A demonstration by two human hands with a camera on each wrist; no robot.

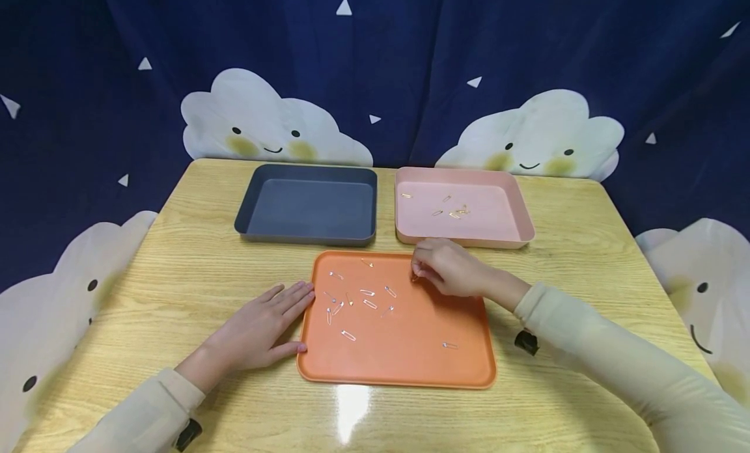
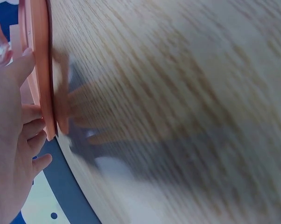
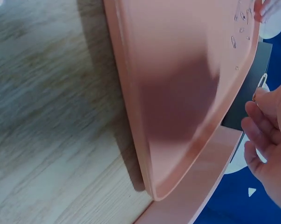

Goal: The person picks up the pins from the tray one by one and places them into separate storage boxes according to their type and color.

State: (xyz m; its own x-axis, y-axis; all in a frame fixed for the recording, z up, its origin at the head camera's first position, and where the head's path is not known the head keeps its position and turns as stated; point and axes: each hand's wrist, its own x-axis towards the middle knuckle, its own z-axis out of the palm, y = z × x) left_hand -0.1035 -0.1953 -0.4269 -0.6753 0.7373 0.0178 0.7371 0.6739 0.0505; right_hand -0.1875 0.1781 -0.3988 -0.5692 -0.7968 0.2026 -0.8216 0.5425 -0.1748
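Observation:
Between the thumb and forefinger of my right hand (image 1: pixel 448 269) is a safety pin (image 3: pixel 262 83), pinched above the upper right part of the orange tray (image 1: pixel 422 368). My left hand (image 1: pixel 258 326) lies at the tray's left edge, its straight fingers and thumb touching the rim. Several silver safety pins (image 1: pixel 370 304) are scattered over the left half of the tray, a few with gold-looking parts. A lone silver safety pin (image 1: pixel 450 345) lies near the lower right. The left wrist view shows the left fingers (image 2: pixel 33 126) against the tray's side.
Behind the orange tray stand two deeper trays. The pink tray (image 1: pixel 469 241) at the right holds several gold safety pins (image 1: pixel 455 215); the dark grey tray (image 1: pixel 307 239) stands at the left. All are on a wooden table (image 1: pixel 574 245) before a blue cloud-patterned curtain (image 1: pixel 404 62).

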